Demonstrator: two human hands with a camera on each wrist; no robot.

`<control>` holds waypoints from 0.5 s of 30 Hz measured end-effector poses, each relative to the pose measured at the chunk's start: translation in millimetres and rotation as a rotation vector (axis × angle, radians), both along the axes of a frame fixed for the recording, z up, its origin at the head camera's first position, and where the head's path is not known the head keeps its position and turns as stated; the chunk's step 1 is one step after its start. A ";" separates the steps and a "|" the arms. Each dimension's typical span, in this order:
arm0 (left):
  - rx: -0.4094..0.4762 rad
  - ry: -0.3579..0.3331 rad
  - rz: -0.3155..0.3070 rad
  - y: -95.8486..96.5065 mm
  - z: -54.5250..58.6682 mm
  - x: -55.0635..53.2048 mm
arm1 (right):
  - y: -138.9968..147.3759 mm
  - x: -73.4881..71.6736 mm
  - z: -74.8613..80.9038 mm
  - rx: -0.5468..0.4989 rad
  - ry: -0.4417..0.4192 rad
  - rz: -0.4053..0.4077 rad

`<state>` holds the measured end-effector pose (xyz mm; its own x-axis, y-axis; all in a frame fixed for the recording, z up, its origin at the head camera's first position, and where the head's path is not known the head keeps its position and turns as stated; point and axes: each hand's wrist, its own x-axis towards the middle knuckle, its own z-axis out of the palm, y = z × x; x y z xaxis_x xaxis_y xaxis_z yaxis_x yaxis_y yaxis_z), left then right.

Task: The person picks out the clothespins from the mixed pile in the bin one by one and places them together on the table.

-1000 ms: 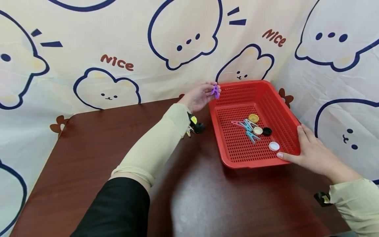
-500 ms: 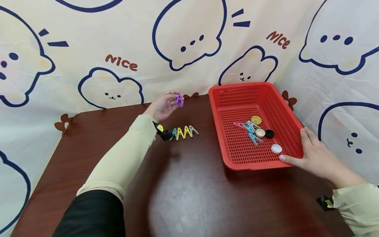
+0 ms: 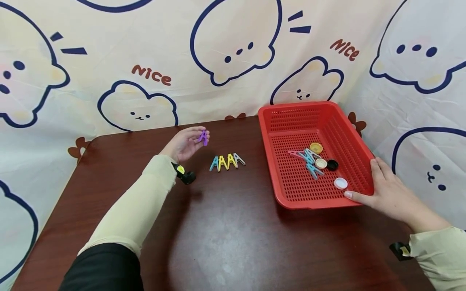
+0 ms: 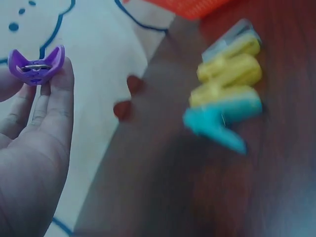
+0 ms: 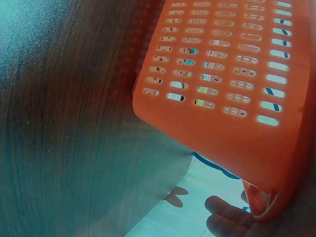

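Note:
My left hand [image 3: 185, 144] pinches a purple clothespin [image 3: 204, 138] between thumb and fingers, held up at the back of the table. The left wrist view shows this purple clothespin [image 4: 37, 69] end-on at the fingertips. Just right of that hand, a row of clothespins stands on the table: a blue one [image 3: 214, 163], two yellow ones [image 3: 222, 163] and a grey one [image 3: 238, 160]. My right hand [image 3: 391, 196] grips the near right corner of a red basket [image 3: 313, 203], thumb over the rim and fingers along the outer side.
Inside the basket lie a pink clothespin [image 3: 294, 153], several blue and pale ones, a yellow cap [image 3: 316, 148], a cream cap [image 3: 320, 163], a black cap [image 3: 332, 165] and a white cap [image 3: 340, 183]. A printed cloth [image 3: 225, 97] hangs behind the brown table [image 3: 225, 242].
My left hand has carried the purple clothespin leftward from beside the basket's rim, past the row, and lower. The row has come into full view. My right hand stays on the basket.

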<state>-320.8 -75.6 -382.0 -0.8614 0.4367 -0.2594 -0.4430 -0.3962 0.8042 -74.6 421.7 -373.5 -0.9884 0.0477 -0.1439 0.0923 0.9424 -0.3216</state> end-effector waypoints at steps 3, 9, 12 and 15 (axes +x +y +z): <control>-0.072 -0.005 0.008 -17.4 -9.1 4.5 | 0.3 -0.7 -1.1 0.002 0.011 0.011; -0.286 -0.002 0.004 -34.8 -21.9 10.2 | 2.6 -0.4 -0.4 0.005 -0.002 0.005; -0.386 0.007 -0.006 -34.1 -26.9 11.6 | 2.2 -0.7 0.2 0.001 -0.008 0.001; -0.459 0.018 -0.023 -31.5 -30.7 13.0 | 0.6 -1.3 0.1 0.001 -0.005 0.002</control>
